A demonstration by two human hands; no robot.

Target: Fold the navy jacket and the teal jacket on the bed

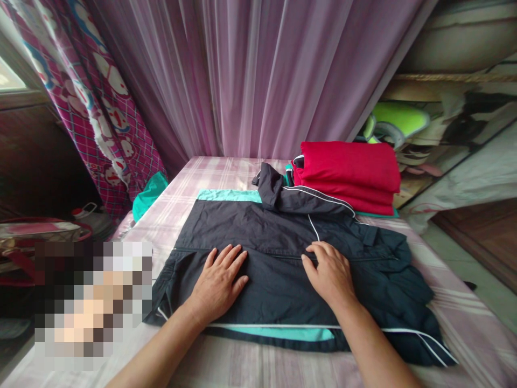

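A dark jacket (274,291) with white piping lies spread across the table, its zip line running sideways through the middle. Turquoise cloth shows at its far edge and along its near edge. My left hand (220,280) rests flat on the left half of the jacket, fingers apart. On the right half, my right hand (329,272) presses lightly on the fabric near the zip, its fingers outstretched and a little bent. A sleeve of the jacket is folded over at the far side, in front of a stack of folded red clothes (349,172).
A checked pale cloth (258,366) covers the table. Purple curtains (250,75) hang behind it, and a patterned pink curtain (100,108) at the left. Teal fabric (149,196) sits by the left table edge. Shelves with a bright green item (399,121) stand right. A blurred patch covers the lower left.
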